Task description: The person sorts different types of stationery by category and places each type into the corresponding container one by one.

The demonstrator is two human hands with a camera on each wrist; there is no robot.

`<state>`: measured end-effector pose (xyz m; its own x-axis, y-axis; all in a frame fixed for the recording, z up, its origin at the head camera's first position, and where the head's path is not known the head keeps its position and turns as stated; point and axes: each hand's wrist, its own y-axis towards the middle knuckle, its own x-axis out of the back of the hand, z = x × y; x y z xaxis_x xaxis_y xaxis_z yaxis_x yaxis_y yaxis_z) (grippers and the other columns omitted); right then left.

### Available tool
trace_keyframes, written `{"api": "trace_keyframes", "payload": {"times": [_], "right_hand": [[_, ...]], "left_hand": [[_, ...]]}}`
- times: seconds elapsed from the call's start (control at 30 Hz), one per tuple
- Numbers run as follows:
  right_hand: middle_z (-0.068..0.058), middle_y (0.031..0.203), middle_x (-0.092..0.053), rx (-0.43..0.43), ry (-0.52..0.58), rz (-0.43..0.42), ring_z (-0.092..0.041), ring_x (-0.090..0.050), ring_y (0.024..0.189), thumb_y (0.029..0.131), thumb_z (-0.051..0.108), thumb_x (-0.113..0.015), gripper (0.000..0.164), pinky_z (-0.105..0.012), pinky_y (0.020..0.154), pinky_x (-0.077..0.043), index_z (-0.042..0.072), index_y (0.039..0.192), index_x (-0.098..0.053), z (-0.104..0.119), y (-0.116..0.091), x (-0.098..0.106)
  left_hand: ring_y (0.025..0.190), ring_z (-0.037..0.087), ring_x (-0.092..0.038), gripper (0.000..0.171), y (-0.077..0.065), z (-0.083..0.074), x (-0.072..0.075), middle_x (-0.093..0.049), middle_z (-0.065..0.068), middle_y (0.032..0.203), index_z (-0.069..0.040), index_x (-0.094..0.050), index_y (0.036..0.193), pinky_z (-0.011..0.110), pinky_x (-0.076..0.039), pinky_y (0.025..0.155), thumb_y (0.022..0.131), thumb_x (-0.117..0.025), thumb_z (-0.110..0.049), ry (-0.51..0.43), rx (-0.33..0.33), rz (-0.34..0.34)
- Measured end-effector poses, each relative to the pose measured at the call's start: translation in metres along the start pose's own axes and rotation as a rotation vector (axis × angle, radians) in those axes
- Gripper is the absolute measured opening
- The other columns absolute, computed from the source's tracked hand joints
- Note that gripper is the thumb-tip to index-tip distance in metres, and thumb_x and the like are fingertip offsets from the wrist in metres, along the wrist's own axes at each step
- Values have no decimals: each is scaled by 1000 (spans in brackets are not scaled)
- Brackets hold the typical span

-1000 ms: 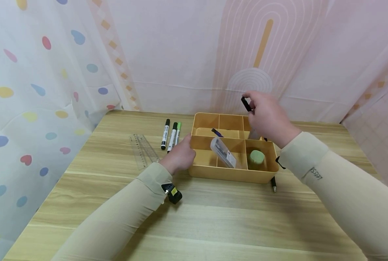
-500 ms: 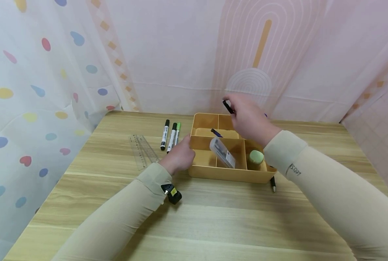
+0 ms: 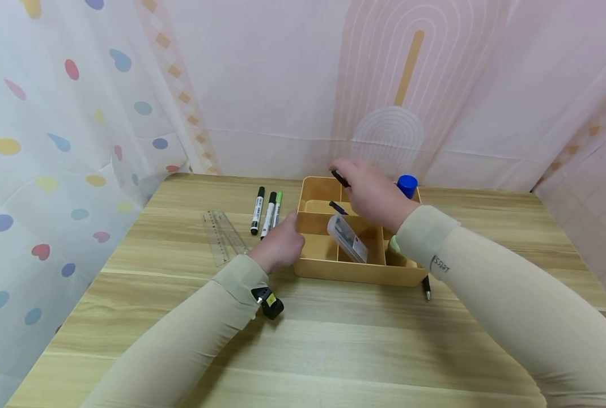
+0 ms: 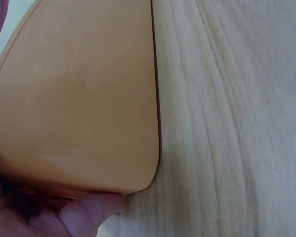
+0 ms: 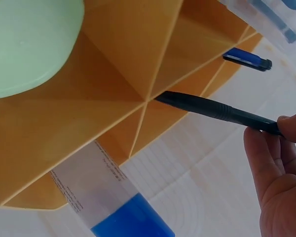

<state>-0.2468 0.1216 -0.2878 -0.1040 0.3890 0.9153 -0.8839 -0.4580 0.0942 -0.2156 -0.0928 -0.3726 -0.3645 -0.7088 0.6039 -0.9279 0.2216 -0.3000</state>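
An orange divided organizer box (image 3: pixel 364 273) stands on the wooden table. At its left end my left hand (image 3: pixel 282 243) grips the corner, fingers against the wall in the left wrist view. My right hand (image 3: pixel 374 192) is over the back row and pinches a black pen (image 5: pixel 212 108) by one end, its other end at a divider crossing. A clear case (image 3: pixel 347 238) leans in the front middle compartment. Behind it a blue pen (image 3: pixel 338 208) pokes up. A blue-capped pale tube (image 3: pixel 407 185) stands in the back right compartment. My right sleeve partly hides a pale green rounded object (image 3: pixel 393 246) in front.
Left of the box lie two black-capped markers (image 3: pixel 258 211), a green-capped pen (image 3: pixel 278 207) and two clear rulers (image 3: pixel 213 238). Another dark pen (image 3: pixel 427 288) sticks out by the box's front right corner. A patterned curtain (image 3: pixel 262 102) hangs behind the table.
My right hand has moved left and lower with the black pen, from the back right to the back middle of the box, uncovering the blue-capped tube. My left hand has stayed put.
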Motion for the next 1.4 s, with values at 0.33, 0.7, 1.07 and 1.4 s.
{"api": "trace_keyframes", "payload": {"times": [0.33, 0.7, 1.07, 1.4], "right_hand": [[-11, 143, -60, -46, 8, 72, -30, -59, 128, 103, 2, -59, 51, -52, 112, -51, 18, 150, -48, -2, 1, -8], [-7, 133, -62, -51, -15, 127, -25, -61, 118, 107, 3, -50, 40, -49, 108, -53, 20, 143, -51, -4, -3, -14], [-5, 123, -63, -10, -60, 139, -24, -59, 110, 101, -6, -53, 45, -42, 104, -55, 17, 140, -53, -7, -6, -20], [-8, 119, -65, -13, -74, 156, -24, -61, 105, 101, -6, -55, 45, -41, 96, -58, 18, 140, -53, -9, -8, -23]], "left_hand": [[131, 33, -54, 73, 1, 0, -2, -45, 13, 164, -17, -15, 169, 45, -49, 97, 102, -39, -3, -25, -15, -3], [132, 32, -54, 70, 3, 0, -2, -46, 14, 163, -16, -17, 168, 47, -47, 102, 102, -39, -3, -30, -27, 2], [132, 32, -54, 68, 2, 0, -2, -48, 14, 161, -15, -20, 167, 49, -46, 107, 103, -39, -4, -29, -27, -4], [129, 32, -54, 67, 1, 0, -3, -48, 14, 161, -16, -20, 167, 48, -47, 103, 103, -39, -5, -30, -26, 2]]}}
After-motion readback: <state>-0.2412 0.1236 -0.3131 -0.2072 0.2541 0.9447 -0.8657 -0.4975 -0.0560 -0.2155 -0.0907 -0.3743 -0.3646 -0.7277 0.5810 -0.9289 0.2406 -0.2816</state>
